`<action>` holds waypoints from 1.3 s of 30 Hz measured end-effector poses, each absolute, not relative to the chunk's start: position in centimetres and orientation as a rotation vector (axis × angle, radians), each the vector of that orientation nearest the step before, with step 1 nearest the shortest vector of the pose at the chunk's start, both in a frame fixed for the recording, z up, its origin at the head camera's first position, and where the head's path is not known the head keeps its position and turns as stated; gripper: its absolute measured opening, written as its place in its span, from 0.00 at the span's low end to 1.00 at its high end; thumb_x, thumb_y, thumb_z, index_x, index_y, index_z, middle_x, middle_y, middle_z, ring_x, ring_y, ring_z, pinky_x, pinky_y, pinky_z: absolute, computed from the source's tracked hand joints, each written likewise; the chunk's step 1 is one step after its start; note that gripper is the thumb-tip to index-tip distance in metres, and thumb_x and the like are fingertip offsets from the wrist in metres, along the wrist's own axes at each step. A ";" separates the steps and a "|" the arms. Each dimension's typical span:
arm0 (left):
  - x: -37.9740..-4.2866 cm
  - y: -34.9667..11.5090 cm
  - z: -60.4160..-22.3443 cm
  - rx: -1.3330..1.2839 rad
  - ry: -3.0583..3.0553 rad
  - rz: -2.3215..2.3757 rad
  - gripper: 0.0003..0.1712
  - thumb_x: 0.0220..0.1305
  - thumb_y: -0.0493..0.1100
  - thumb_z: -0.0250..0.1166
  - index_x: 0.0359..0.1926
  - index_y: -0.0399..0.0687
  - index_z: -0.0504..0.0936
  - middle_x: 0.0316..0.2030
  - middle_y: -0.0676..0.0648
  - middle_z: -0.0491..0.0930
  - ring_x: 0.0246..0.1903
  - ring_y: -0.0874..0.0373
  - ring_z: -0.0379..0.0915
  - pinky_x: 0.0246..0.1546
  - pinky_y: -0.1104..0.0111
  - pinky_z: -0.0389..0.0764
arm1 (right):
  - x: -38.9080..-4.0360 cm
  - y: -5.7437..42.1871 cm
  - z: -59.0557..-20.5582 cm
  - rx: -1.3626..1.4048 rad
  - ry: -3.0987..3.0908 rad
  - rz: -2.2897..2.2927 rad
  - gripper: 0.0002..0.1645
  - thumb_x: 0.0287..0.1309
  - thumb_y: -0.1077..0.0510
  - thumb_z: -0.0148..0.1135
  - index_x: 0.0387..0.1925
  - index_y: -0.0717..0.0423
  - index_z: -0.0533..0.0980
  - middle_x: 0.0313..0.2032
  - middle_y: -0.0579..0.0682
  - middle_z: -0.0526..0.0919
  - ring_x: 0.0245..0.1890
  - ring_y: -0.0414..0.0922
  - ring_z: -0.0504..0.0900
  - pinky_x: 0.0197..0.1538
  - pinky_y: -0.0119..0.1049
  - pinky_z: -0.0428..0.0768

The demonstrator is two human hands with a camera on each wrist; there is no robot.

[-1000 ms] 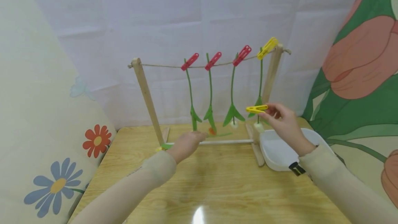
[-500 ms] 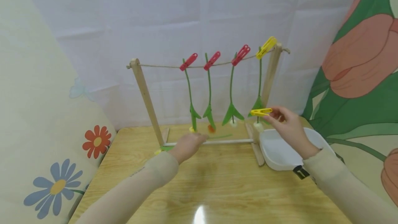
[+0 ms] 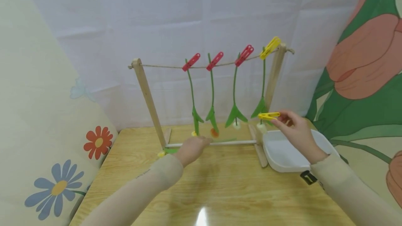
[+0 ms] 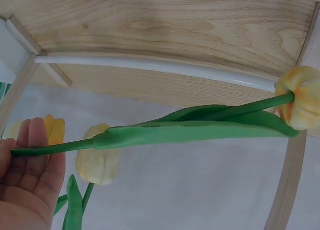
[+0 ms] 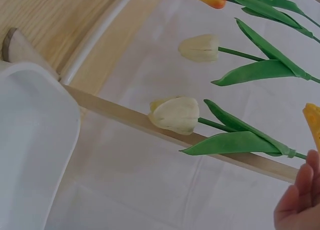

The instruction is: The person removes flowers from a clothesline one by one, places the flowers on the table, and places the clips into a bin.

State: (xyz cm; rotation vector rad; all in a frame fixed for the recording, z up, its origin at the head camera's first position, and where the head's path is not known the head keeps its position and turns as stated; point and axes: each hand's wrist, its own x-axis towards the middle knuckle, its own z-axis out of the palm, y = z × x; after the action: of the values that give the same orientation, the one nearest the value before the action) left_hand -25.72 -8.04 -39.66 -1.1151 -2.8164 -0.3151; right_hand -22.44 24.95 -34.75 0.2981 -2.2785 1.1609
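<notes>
My left hand (image 3: 193, 148) pinches the stem of a yellow tulip (image 4: 150, 132). In the left wrist view the tulip lies sideways, its blossom (image 4: 300, 97) at the far right. My right hand (image 3: 296, 130) pinches a yellow clothespin (image 3: 268, 116) between thumb and fingers, in front of the rightmost hanging tulip. That clothespin (image 5: 313, 121) is partly cut off in the right wrist view. Several tulips hang blossom-down from a string (image 3: 160, 66). Red clothespins (image 3: 215, 61) hold three, and a yellow clothespin (image 3: 270, 47) holds the one at the right, a white tulip (image 5: 175, 116).
Wooden posts, one left (image 3: 146, 97) and one right (image 3: 276, 70), carry the string. A white rod (image 3: 233, 143) joins them low down. Beside the right foot stands a white basin (image 3: 279, 151), under my right forearm. The wooden table (image 3: 213, 184) extends towards me.
My right hand has drifted right and slightly down with the yellow clothespin. The left hand has shifted a little right with its tulip. The hanging tulips stay in place.
</notes>
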 end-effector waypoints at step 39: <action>-25.8 -6.5 -43.0 -1.080 -2.760 -0.067 0.20 0.63 0.27 0.59 0.53 0.47 0.83 0.38 0.43 0.87 0.35 0.51 0.85 0.33 0.64 0.87 | -21.9 27.6 -37.3 0.236 -2.365 1.090 0.17 0.63 0.65 0.66 0.48 0.74 0.77 0.31 0.33 0.75 0.33 0.23 0.67 0.34 0.18 0.67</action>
State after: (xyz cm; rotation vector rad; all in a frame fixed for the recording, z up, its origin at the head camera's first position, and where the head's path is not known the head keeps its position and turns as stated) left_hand -25.84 -6.51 -42.97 -1.0795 -2.7605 -0.0673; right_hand -21.91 27.62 -37.34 0.2364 -2.3649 1.0899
